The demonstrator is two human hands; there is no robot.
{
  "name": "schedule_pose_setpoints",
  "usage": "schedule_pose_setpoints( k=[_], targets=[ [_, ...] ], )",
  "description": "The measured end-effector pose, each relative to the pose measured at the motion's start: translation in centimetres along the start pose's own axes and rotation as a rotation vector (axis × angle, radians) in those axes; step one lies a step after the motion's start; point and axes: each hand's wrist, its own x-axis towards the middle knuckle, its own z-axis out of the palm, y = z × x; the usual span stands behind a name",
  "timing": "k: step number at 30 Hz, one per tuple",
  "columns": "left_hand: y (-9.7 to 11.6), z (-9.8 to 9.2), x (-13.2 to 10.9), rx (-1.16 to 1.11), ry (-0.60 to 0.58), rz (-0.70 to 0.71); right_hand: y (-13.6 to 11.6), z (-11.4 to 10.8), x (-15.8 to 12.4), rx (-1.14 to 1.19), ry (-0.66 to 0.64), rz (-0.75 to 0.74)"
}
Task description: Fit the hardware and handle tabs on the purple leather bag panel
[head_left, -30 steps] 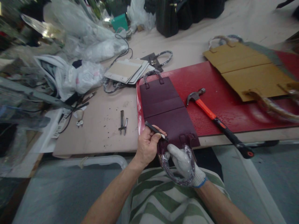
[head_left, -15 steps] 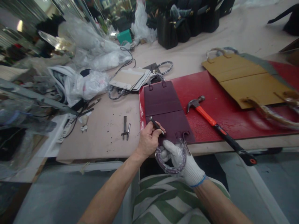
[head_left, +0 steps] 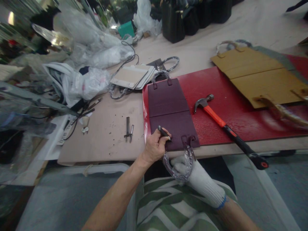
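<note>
Easing back from the purple panel (head_left: 169, 110), the gloved right hand (head_left: 196, 175) is sitting behind the handle (head_left: 166, 162); I can't tell whether it's gripping. The left hand (head_left: 155, 146) is pinching a black tool (head_left: 162, 131) over the panel, which is lying beyond the glove, by the front edge of the table (head_left: 96, 147).

Pale pinkish worktable (head_left: 96, 136) above a grey-blue floor (head_left: 288, 175).

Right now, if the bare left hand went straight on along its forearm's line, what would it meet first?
Likely the hammer's head, beyond the maroon panel beneath the left hand; depth is unclear, so the hand might brush that panel first.
</note>
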Motion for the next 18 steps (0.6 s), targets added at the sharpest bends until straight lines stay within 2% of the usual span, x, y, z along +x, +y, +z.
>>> schedule_pose_setpoints(
  k=[4,6,8,9,11,14,15,16,18],
  targets=[
    [0.2,0.0,-0.2,0.048,-0.002,0.032,-0.2,-2.7,-2.4,-0.188,-0.149,0.192],
    [0.1,0.1,-0.3,0.089,-0.007,0.059,-1.2,-4.4,-3.5,-0.311,-0.208,0.196],
    [0.1,0.1,-0.5,0.130,-0.003,0.097,-2.9,-6.1,-4.2,-0.436,-0.197,0.131],
    [0.0,0.2,-0.5,0.145,-0.003,0.114,-3.8,-6.8,-4.5,-0.495,-0.147,0.090],
    [0.0,0.2,-0.5,0.163,-0.014,0.131,-5.8,-8.0,-4.7,-0.602,0.086,-0.004],
    [0.0,0.2,-0.5,0.163,-0.032,0.136,-8.3,-9.5,-4.4,-0.855,0.612,-0.187],
    [0.0,0.2,-0.5,0.164,-0.037,0.132,-8.9,-10.0,-4.1,-0.984,0.746,-0.253],
    [-0.1,0.2,-0.5,0.166,-0.042,0.125,-9.5,-10.5,-3.7,-1.127,0.841,-0.303],
    [-0.2,0.2,-0.6,0.173,-0.047,0.111,-10.2,-11.4,-2.7,-1.410,0.890,-0.315]
  ],
)
